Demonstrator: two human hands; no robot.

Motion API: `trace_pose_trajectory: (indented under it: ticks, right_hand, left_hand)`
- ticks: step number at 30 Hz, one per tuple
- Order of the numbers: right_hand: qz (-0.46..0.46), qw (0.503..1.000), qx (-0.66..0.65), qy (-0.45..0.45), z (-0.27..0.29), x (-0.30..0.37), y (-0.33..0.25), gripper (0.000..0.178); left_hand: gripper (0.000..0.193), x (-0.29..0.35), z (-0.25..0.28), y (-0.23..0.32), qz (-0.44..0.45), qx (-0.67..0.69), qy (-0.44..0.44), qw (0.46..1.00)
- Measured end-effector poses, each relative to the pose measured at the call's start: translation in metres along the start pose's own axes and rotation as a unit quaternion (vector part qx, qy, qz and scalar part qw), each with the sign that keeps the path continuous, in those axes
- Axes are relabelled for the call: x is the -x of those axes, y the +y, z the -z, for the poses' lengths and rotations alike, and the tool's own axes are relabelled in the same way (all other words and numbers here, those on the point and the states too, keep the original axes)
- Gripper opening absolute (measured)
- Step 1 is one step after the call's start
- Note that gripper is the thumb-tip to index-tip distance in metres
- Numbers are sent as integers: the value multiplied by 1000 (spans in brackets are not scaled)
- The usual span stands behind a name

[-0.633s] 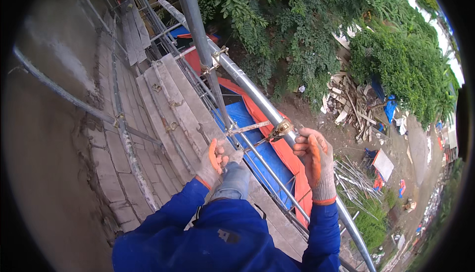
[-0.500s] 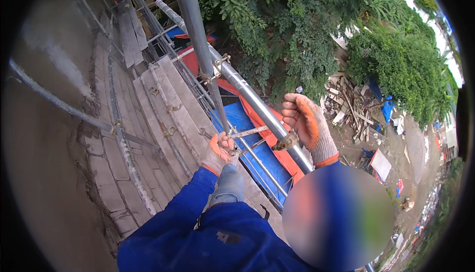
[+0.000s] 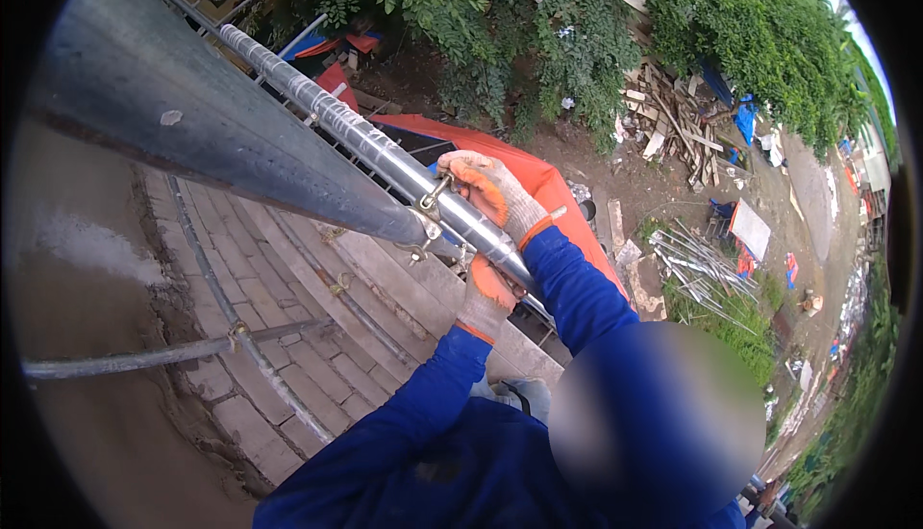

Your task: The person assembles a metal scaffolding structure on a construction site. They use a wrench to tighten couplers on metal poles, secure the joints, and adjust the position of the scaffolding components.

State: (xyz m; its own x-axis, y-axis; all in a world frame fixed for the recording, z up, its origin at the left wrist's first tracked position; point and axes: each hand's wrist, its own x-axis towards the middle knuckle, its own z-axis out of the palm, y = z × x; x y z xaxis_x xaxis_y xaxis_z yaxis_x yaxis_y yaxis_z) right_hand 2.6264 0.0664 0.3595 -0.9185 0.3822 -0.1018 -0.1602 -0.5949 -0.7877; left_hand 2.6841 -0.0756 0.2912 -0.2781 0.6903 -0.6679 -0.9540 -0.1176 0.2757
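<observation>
Both my hands wear pale knit gloves with orange palms. My right hand [image 3: 490,190] is curled at the far side of a shiny metal scaffold tube [image 3: 385,156], close beside a scaffold clamp [image 3: 430,219]. What its closed fingers hold is hidden. On the near side of the tube, just below the clamp, my left hand [image 3: 488,296] is closed; its fingertips curl under the tube and their contents are hidden. The clamp's bolts and nuts stick out where the tube meets a thick grey upright pole [image 3: 231,125], which looms large at the left.
Grey planks [image 3: 385,279] and a block ledge [image 3: 260,423] lie below left, crossed by thin poles [image 3: 125,361] beside a plastered wall [image 3: 77,240]. Orange sheeting [image 3: 548,188] hangs beyond the tube. Far below are trees [image 3: 740,38], scrap timber [image 3: 673,115] and metal pipes [image 3: 702,269].
My view has moved closer to the upright pole and clamp. My left hand, earlier low with a spanner beside it, has risen to the tube; my right hand has moved left to the clamp.
</observation>
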Motion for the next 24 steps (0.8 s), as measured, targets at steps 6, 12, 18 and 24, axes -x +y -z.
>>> trace_pose_trajectory:
  ticks: [6, 12, 18, 24]
  right_hand:
    - [-36, 992, 84, 87, -22, 1, -10, 23]
    - [-59, 990, 64, 110, -20, 7, -7, 30]
    - [-82, 926, 339, 148, -12, 0, -4, 47]
    - [12, 970, 223, 92, -20, 16, -12, 62]
  left_hand:
    - [32, -13, 5, -2, -5, -32, 41, 999]
    - [37, -30, 35, -13, 4, -26, 37, 999]
    - [48, -16, 5, -9, 0, -24, 80, 996]
    - [59, -38, 38, -17, 15, -86, 61, 994]
